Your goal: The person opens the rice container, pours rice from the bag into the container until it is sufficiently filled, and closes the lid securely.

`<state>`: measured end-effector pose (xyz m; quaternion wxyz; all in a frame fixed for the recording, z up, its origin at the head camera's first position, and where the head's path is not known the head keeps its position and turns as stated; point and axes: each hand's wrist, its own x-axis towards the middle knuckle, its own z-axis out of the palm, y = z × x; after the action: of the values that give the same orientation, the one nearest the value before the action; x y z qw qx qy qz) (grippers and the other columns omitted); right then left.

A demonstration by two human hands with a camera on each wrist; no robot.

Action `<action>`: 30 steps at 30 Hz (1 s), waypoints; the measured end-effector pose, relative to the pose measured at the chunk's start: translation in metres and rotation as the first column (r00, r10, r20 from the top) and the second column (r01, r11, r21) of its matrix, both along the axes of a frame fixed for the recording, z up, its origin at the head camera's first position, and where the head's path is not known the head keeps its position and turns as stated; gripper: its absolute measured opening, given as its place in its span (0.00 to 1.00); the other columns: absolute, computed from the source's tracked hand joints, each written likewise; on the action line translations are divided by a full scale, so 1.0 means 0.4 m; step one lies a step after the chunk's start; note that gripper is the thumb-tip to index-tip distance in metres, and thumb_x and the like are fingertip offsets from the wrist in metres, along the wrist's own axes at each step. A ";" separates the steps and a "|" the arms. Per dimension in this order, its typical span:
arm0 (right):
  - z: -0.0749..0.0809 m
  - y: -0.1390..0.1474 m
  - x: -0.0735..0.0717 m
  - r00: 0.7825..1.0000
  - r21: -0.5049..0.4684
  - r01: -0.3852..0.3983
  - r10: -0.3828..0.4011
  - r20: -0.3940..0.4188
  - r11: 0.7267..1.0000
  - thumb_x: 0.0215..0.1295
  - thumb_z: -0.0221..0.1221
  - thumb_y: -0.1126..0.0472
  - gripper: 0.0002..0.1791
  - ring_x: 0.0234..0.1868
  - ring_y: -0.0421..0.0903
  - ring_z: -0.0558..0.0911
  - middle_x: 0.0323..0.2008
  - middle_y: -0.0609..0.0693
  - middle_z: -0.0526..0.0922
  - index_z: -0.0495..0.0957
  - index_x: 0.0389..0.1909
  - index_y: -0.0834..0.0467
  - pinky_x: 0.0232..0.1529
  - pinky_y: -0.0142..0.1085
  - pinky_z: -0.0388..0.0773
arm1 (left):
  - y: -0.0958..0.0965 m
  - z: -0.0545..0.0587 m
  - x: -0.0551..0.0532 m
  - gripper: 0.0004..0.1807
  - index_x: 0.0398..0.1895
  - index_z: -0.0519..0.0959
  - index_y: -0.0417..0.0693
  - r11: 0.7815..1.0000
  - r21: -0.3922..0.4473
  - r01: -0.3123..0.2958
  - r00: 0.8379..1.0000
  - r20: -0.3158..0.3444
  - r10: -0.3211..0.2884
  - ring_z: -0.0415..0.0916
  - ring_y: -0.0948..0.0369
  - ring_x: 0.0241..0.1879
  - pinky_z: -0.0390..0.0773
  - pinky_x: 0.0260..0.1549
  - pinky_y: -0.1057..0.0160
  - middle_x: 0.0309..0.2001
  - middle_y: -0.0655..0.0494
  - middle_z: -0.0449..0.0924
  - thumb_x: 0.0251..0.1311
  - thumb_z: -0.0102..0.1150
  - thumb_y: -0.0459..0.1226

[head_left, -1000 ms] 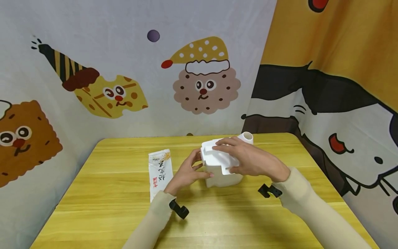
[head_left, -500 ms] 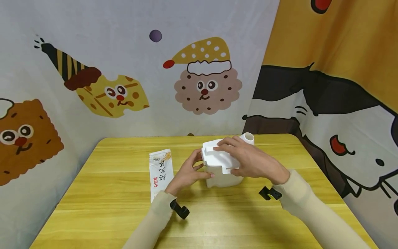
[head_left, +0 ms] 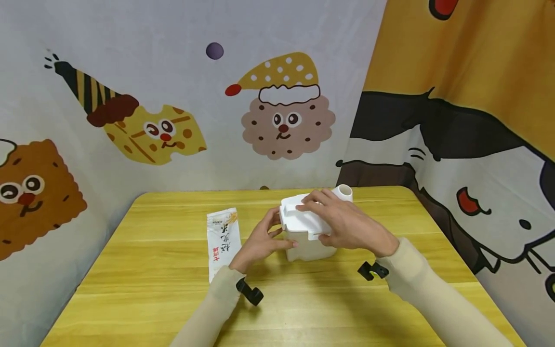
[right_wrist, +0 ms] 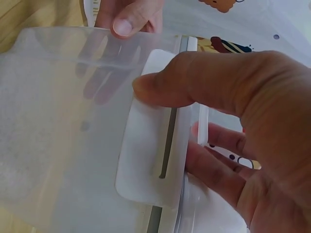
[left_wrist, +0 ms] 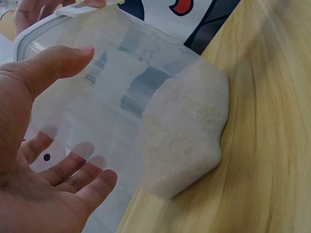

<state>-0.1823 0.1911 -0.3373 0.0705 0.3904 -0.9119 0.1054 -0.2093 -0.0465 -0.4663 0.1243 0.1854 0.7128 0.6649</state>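
Observation:
A translucent plastic rice container [head_left: 310,251] with a white lid [head_left: 297,220] stands on the table. In the left wrist view, white rice [left_wrist: 187,131] fills its lower part. My left hand [head_left: 262,238] grips the container from the left, thumb on the near side and fingers round the far side. Across the lid lies my right hand [head_left: 347,221], its fingers bent over the top. Its thumb presses the white side latch [right_wrist: 146,160], which lies against or close to the container wall. A round white opening [head_left: 345,191] shows behind the right hand.
To the left of the container, a white packet [head_left: 223,243] with dark and red lettering lies flat on the wooden table [head_left: 143,270]. A cartoon-printed cloth [head_left: 173,72] hangs behind the table and along its sides.
The side latch has swung slightly inward and down under my right thumb, and the right hand has shifted a little left. My left hand and the container have stayed in place.

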 end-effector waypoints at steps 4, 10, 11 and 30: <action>-0.002 0.004 -0.004 1.000 -0.006 -0.020 0.020 -0.004 1.000 0.46 0.80 0.62 0.40 0.65 0.48 0.72 0.63 0.47 0.75 0.78 0.64 0.51 0.56 0.44 0.84 | 0.001 -0.001 0.000 0.50 0.73 0.63 0.69 1.000 -0.001 -0.002 1.000 0.002 0.002 0.69 0.50 0.69 0.69 0.74 0.47 0.68 0.56 0.70 0.49 0.81 0.36; -0.004 0.010 -0.005 0.998 0.017 -0.048 0.048 -0.027 0.999 0.46 0.80 0.63 0.41 0.64 0.49 0.72 0.64 0.49 0.75 0.77 0.65 0.52 0.55 0.44 0.84 | 0.003 0.000 0.000 0.50 0.74 0.63 0.68 1.000 0.007 0.005 1.000 0.001 -0.005 0.68 0.49 0.69 0.68 0.75 0.45 0.68 0.54 0.70 0.50 0.81 0.36; -0.005 0.010 -0.005 0.998 0.022 -0.054 0.055 -0.034 0.998 0.46 0.80 0.64 0.41 0.64 0.49 0.72 0.64 0.49 0.75 0.77 0.65 0.52 0.55 0.44 0.84 | 0.003 0.001 0.001 0.50 0.74 0.63 0.68 1.000 0.005 0.005 1.000 0.002 -0.005 0.68 0.49 0.69 0.68 0.75 0.45 0.68 0.54 0.70 0.50 0.81 0.36; -0.020 0.011 -0.018 0.996 -0.037 -0.068 0.066 -0.059 0.997 0.45 0.79 0.65 0.40 0.63 0.50 0.72 0.63 0.49 0.75 0.77 0.63 0.52 0.56 0.46 0.84 | 0.002 0.000 0.001 0.50 0.75 0.61 0.68 1.000 -0.010 0.002 1.000 -0.009 -0.002 0.68 0.52 0.70 0.68 0.75 0.47 0.69 0.54 0.70 0.51 0.80 0.36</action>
<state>-0.1893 0.1955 -0.3452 0.1007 0.4222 -0.8936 0.1142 -0.2090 -0.0458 -0.4665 0.1225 0.1885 0.7165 0.6603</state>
